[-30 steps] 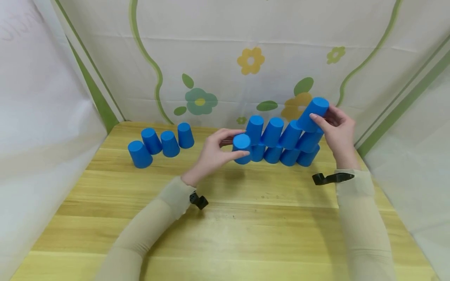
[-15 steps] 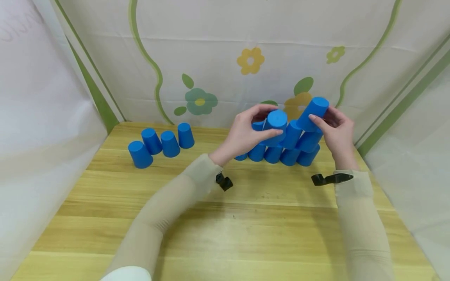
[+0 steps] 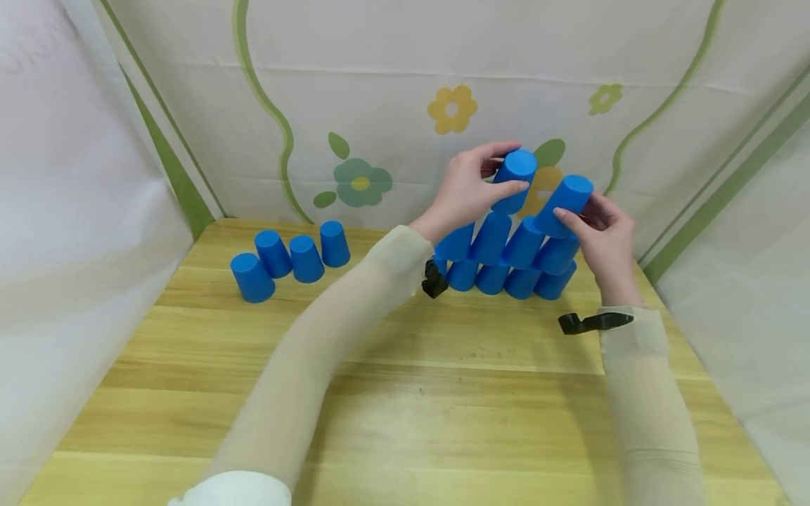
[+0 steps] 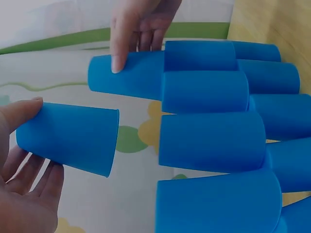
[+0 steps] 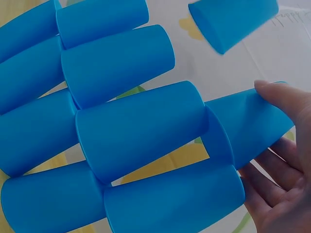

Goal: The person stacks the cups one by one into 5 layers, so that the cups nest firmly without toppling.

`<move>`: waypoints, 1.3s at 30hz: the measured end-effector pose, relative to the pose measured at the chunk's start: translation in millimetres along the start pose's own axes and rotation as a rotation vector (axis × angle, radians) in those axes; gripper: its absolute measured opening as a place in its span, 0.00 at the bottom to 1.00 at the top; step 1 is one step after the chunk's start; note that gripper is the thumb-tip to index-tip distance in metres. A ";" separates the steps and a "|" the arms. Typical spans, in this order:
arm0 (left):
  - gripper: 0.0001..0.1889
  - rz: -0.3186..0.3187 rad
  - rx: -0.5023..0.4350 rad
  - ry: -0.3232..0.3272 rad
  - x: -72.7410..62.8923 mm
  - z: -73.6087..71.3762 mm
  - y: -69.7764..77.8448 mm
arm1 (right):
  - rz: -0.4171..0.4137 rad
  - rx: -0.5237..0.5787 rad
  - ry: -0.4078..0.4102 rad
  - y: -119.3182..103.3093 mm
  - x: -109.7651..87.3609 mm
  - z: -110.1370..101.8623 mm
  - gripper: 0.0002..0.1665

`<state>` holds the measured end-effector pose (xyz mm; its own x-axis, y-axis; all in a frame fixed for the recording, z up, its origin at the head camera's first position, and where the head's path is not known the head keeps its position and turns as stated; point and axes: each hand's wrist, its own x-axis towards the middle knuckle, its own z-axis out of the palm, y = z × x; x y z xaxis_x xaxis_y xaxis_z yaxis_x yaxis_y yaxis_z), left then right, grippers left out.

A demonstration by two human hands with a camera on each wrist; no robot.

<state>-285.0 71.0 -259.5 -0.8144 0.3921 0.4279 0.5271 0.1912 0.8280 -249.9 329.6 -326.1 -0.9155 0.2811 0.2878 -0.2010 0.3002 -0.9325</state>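
My left hand [image 3: 468,184] pinches an upside-down blue plastic cup [image 3: 514,184] between thumb and fingers. The left wrist view shows this cup [image 4: 73,138] apart from the row beneath it. With my right hand [image 3: 609,237] I grip another upside-down blue cup [image 3: 563,207], whose rim meets the right end of the second row. Below both hands stands a wall of blue cups: an upper row [image 3: 490,240] set over the gaps of a bottom row [image 3: 491,279]. My left wrist and its black camera mount cover part of the wall's left end.
Several loose upside-down blue cups [image 3: 306,260] stand at the back left of the wooden table [image 3: 443,422]. A white fabric backdrop [image 3: 380,105] with printed flowers rises right behind the stacked cups. White fabric sides [image 3: 76,246] enclose the table left and right.
My left hand has carried its cup from in front of the wall's left end up and to the right, over the upper row. My right hand keeps its cup almost still.
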 end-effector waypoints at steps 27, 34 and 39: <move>0.32 -0.112 -0.088 0.026 6.1 45.7 -33.6 | 0.004 -0.021 -0.008 1.1 -6.5 -2.9 0.37; 0.34 -0.087 -0.104 0.033 -1.2 37.7 -36.0 | 0.003 -0.007 -0.014 1.1 -7.2 -2.1 0.36; 0.35 -0.069 -0.155 0.068 -10.4 19.5 -34.7 | -0.003 -0.026 -0.018 1.4 -6.6 -1.0 0.37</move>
<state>-290.2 77.8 -299.7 -0.8647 0.3200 0.3871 0.4298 0.0726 0.9000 -243.8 329.1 -329.1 -0.9213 0.2634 0.2862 -0.1948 0.3246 -0.9256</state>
